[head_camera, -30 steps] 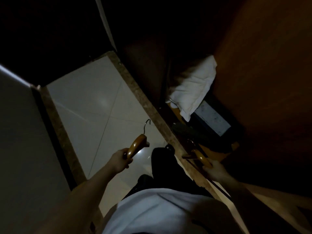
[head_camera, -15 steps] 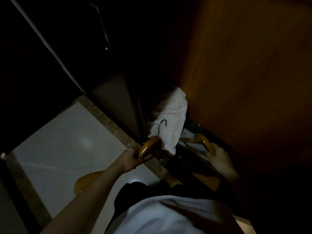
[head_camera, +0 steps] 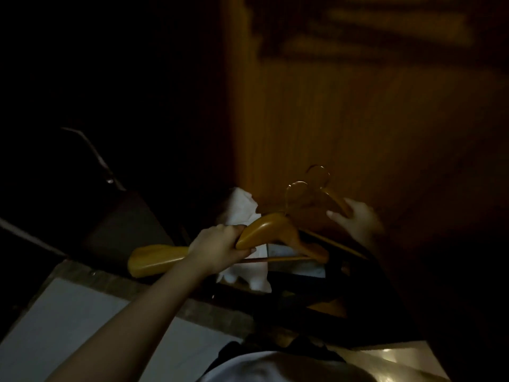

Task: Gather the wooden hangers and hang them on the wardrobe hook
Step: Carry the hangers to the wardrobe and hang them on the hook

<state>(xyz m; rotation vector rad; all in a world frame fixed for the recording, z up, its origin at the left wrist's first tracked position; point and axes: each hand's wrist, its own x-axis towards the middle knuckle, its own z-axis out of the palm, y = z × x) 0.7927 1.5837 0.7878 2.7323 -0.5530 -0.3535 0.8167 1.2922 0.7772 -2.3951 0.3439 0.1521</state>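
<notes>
The scene is dim. My left hand (head_camera: 220,244) grips a wooden hanger (head_camera: 264,230) around its middle, metal hook up and one broad end sticking out to the left. My right hand (head_camera: 355,220) holds a second wooden hanger (head_camera: 334,201) by its arm, just right of the first and close to the wooden wardrobe panel (head_camera: 344,106). The two metal hooks sit side by side, nearly touching. No wardrobe hook is visible in the darkness.
A white cloth (head_camera: 242,210) lies in the wardrobe bottom behind the hangers. A dark door with a metal handle (head_camera: 93,153) stands at left. Pale floor tiles (head_camera: 68,321) with a brown stone border lie at lower left.
The view has tilted up from the floor toward the wardrobe. Both hands have risen with their hangers and moved closer together, bringing the hooks side by side.
</notes>
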